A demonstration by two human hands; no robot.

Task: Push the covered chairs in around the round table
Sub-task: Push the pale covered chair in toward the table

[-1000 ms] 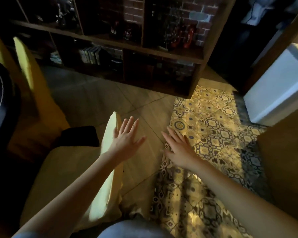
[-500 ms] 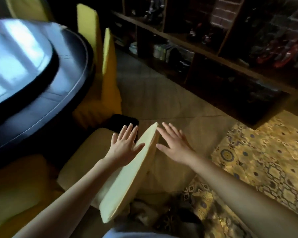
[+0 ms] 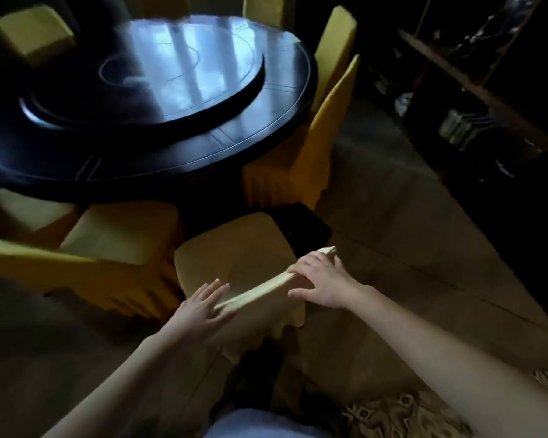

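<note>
The dark round table (image 3: 241, 143), with a glossy turntable on top, fills the upper left. Just below it stands a yellow covered chair (image 3: 234, 248), its seat facing the table and its backrest top edge toward me. My left hand (image 3: 203, 306) rests with straight fingers on the left end of that top edge. My right hand (image 3: 325, 281) lies flat against the right end, fingertips reaching over the top. The seat's front sits near the table rim. Other covered chairs stand at the left (image 3: 117, 229) and right (image 3: 326, 128).
More yellow chairs ring the far side of the table (image 3: 32, 30). A black object (image 3: 307, 229) lies on the floor at the chair's right front corner. Dark wooden shelves (image 3: 487, 99) line the right side. A patterned rug (image 3: 408, 412) shows at bottom right.
The view has swung left, from the rug and shelves to the table. Both hands, first hovering beside the backrest, now lie on its top edge, left and right.
</note>
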